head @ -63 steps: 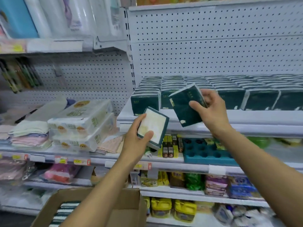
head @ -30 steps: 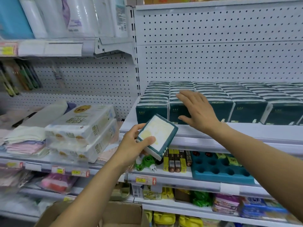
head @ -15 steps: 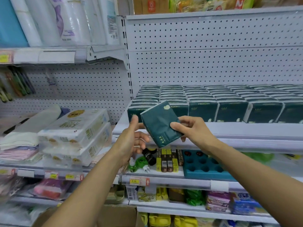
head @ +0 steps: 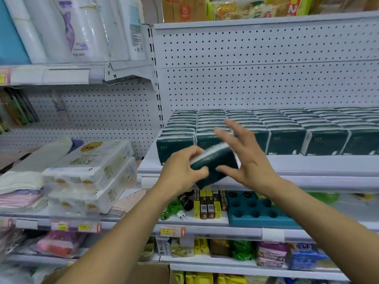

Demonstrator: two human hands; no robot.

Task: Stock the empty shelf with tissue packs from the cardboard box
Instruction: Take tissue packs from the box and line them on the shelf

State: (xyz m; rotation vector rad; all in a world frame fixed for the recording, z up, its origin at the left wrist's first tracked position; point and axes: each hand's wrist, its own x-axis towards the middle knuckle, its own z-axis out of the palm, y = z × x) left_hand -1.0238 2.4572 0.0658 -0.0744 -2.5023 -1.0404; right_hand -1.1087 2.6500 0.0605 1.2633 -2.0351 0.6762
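At frame centre, the left hand [head: 182, 171] grips 1 dark tissue pack [head: 215, 162], tilted just before the shelf [head: 307, 167]; the right hand [head: 246, 160], fingers spread wide, steadies its side, probably aligning it with the stocked rows [head: 287, 128].

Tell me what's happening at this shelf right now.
A person is stocking dark green tissue packs. The left hand grips one pack in front of the shelf, while the right hand is spread open against its other end. Rows of the same packs already fill most of the shelf. A corner of the box shows below.
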